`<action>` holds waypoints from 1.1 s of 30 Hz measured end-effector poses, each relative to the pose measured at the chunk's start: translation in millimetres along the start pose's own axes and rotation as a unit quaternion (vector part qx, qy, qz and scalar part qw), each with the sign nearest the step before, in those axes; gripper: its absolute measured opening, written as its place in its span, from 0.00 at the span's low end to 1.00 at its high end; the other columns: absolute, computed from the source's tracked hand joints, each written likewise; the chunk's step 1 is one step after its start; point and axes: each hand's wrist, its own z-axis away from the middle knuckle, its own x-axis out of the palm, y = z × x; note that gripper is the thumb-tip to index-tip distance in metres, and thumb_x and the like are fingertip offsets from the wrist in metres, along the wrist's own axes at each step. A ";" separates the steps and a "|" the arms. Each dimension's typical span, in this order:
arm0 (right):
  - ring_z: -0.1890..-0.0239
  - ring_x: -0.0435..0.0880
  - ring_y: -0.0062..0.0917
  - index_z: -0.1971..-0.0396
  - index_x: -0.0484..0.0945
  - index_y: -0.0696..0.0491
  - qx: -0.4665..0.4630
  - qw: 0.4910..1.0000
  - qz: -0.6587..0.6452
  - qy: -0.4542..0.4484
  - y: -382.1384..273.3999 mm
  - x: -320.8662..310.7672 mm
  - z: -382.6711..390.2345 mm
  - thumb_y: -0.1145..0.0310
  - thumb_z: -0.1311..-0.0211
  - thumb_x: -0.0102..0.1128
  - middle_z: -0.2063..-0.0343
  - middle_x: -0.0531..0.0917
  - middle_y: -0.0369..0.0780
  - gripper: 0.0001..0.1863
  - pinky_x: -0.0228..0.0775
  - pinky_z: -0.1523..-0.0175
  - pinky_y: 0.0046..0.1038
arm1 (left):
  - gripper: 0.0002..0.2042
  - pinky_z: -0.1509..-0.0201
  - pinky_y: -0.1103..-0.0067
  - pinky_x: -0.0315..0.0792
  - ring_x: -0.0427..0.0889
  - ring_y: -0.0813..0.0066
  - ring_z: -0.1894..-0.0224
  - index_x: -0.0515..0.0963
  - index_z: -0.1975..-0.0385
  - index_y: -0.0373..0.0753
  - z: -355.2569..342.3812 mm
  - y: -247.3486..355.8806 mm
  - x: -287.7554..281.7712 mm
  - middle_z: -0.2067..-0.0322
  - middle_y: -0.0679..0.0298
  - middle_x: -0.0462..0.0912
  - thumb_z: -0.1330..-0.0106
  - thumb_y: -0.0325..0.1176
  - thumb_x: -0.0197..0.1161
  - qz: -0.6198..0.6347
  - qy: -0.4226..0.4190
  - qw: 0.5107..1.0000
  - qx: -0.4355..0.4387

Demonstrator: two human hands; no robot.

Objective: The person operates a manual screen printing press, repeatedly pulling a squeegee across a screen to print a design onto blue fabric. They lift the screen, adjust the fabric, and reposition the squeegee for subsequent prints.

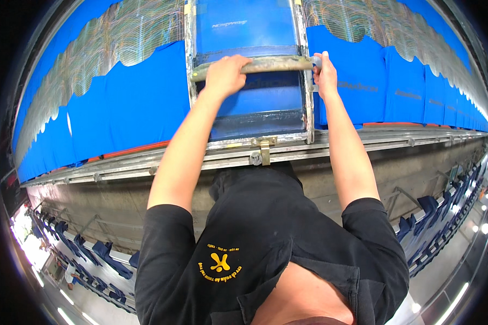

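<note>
My left hand (225, 76) grips a long, worn squeegee bar (276, 63) near its left part, fingers curled over it. My right hand (325, 76) closes on the bar's right end, thumb pointing up. The bar lies crosswise over a screen frame (309, 123) with a glossy blue mesh and dark ink bands along it. A metal clamp (264, 150) sits at the frame's near edge. Blue fabric pieces (130, 108) lie on the long printing table to both sides of the frame.
A metal rail (368, 141) runs along the table's near edge, above a grey ledge (352, 170). Racks with dark garments (106, 252) show at the lower left and lower right, curved by the lens. Another person (70, 276) is small at the lower left.
</note>
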 end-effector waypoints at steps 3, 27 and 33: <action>0.80 0.65 0.14 0.46 0.85 0.50 -0.012 1.000 0.006 -0.003 6.0 -5.3 -5.1 0.35 0.21 0.52 0.79 0.73 0.30 0.32 0.54 0.75 0.22 | 0.28 0.36 0.62 0.79 0.83 0.57 0.37 0.84 0.40 0.50 61.9 7.4 34.9 0.41 0.65 0.87 0.44 0.25 0.65 -0.004 0.055 0.998 0.039; 0.80 0.62 0.12 0.41 0.83 0.49 0.019 1.000 -0.008 -0.018 7.1 -3.0 -3.9 0.33 0.19 0.45 0.78 0.71 0.28 0.34 0.54 0.75 0.19 | 0.22 0.44 0.58 0.82 0.89 0.50 0.49 0.86 0.42 0.47 -37.3 -13.6 -19.7 0.53 0.55 0.91 0.38 0.33 0.67 -0.026 -0.060 0.998 -0.007; 0.66 0.84 0.30 0.39 0.82 0.55 -0.323 0.895 0.287 0.114 9.2 -18.2 -36.3 0.39 0.22 0.57 0.70 0.86 0.40 0.33 0.77 0.58 0.32 | 0.31 0.41 0.60 0.81 0.88 0.48 0.46 0.83 0.36 0.48 -47.9 -43.6 -55.1 0.51 0.51 0.91 0.37 0.54 0.74 -0.060 -0.163 0.985 -0.018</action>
